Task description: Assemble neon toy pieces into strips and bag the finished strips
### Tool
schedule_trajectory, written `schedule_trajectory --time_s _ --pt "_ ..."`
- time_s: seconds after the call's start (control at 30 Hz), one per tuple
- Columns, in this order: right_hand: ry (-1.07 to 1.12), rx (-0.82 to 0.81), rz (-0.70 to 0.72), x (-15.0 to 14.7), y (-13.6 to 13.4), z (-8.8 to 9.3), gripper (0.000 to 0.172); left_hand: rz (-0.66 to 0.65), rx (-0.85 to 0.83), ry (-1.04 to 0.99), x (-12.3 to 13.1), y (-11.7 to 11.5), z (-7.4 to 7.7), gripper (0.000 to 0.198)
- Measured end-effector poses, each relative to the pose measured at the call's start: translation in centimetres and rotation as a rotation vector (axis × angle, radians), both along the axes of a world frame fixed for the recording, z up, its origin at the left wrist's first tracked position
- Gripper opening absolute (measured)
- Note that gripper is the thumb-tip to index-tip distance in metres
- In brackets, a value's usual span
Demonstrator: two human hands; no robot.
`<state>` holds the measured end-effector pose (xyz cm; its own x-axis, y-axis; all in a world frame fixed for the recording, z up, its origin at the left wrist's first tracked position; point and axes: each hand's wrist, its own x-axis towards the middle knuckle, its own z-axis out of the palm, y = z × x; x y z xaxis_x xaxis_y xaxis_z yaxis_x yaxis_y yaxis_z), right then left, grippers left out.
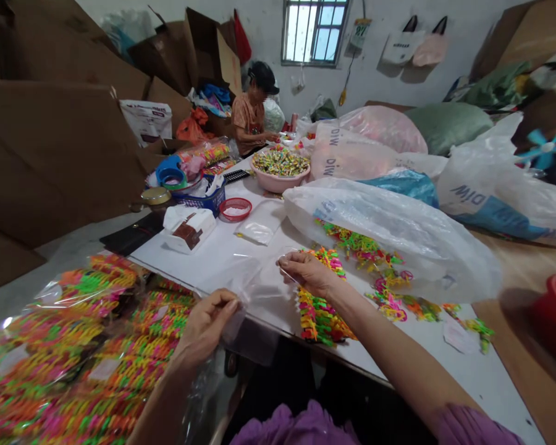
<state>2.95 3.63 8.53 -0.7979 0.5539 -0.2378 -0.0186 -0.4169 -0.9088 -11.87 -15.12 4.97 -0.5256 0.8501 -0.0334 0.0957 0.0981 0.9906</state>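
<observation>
A clear plastic bag (262, 281) stretches between my two hands over the table's front edge. My left hand (213, 318) pinches its left side, thumb against fingers. On the other side my right hand (306, 270) grips the bag's upper edge between thumb and fingertips. Just beneath my right wrist, a bundle of colourful plastic toys (317, 309) in rows lies on the white table (176, 262). More bright plastic pieces (361, 241) spill from a large translucent sack (398, 216) at the right.
Packed bags of colourful toys (120, 346) are piled at the lower left. A pink basin (280, 181) of wrapped pieces, a red basket (235, 209), a tissue pack (188, 228) and flat clear bags (259, 222) stand on the table. Another person (252, 114) sits at the far end.
</observation>
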Motion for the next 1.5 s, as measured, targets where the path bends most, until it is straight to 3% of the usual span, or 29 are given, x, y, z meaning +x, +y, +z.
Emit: schedule_trajectory --time_s 0.13,0.2,0.3,0.4,0.47,0.5,0.57,0.63,0.73,0.83,0.97,1.1,1.17,1.23,1.3,1.4,1.5 --pt "-0.102 0.226 0.096 0.1 0.8 0.7 0.042 -0.014 -0.098 0.034 0.2 -0.5 0.0 0.025" --pt "-0.142 0.386 0.195 -0.3 0.5 1.7 0.042 0.027 -0.086 0.078 -0.4 0.1 0.9 0.030" --pt "-0.167 0.660 0.444 -1.4 -0.7 4.1 0.033 0.065 0.068 0.184 -1.4 2.3 3.3 0.059" --pt "-0.097 0.845 0.580 -2.1 -1.5 6.1 0.022 -0.245 0.131 0.117 -1.6 4.8 5.3 0.066" --pt "-0.039 0.837 0.552 -1.9 -1.4 6.6 0.021 -0.391 0.079 0.029 -1.5 6.0 6.1 0.049" --pt "-0.022 0.781 0.514 -1.7 -1.1 6.4 0.026 -0.387 0.054 0.020 -1.5 6.4 6.3 0.037" --pt "-0.014 0.593 0.388 -0.9 -0.6 5.4 0.045 -0.274 0.043 0.057 -1.7 6.9 6.7 0.019" --pt "-0.030 0.391 0.278 0.0 -0.4 3.7 0.056 -0.154 0.085 0.089 -2.3 7.2 7.1 0.015" --pt "-0.095 0.263 0.302 0.7 -1.0 1.5 0.044 -0.075 0.144 0.161 -3.4 7.6 7.7 0.017" --pt "-0.126 0.307 0.365 0.5 -1.9 1.0 0.037 -0.094 0.126 0.368 -4.3 8.0 8.4 0.021" --pt "-0.122 0.450 0.257 -0.8 -1.9 1.9 0.045 -0.094 0.080 0.610 -5.0 8.3 9.5 0.024" --pt "-0.226 0.765 -0.032 -2.8 -0.3 2.2 0.046 0.251 0.151 0.957 -4.9 8.2 9.8 0.036" --pt "-0.212 0.901 -0.166 -4.1 0.1 2.3 0.038 0.293 0.082 0.869 -4.3 7.9 9.2 0.045" --pt "-0.158 1.007 -0.144 -5.5 -0.5 2.4 0.033 0.116 0.005 0.543 -3.4 7.5 8.4 0.051" --pt "-0.130 1.089 -0.034 -6.7 -1.8 2.6 0.032 -0.080 0.035 0.208 -2.8 7.2 7.7 0.054" --pt "-0.143 1.061 0.100 -7.9 -3.0 2.7 0.037 -0.023 0.147 -0.006 -3.4 6.1 7.3 0.052" --pt "-0.105 0.905 0.181 -8.3 -1.7 2.2 0.044 0.090 0.105 0.074 -5.0 3.9 7.1 0.052"
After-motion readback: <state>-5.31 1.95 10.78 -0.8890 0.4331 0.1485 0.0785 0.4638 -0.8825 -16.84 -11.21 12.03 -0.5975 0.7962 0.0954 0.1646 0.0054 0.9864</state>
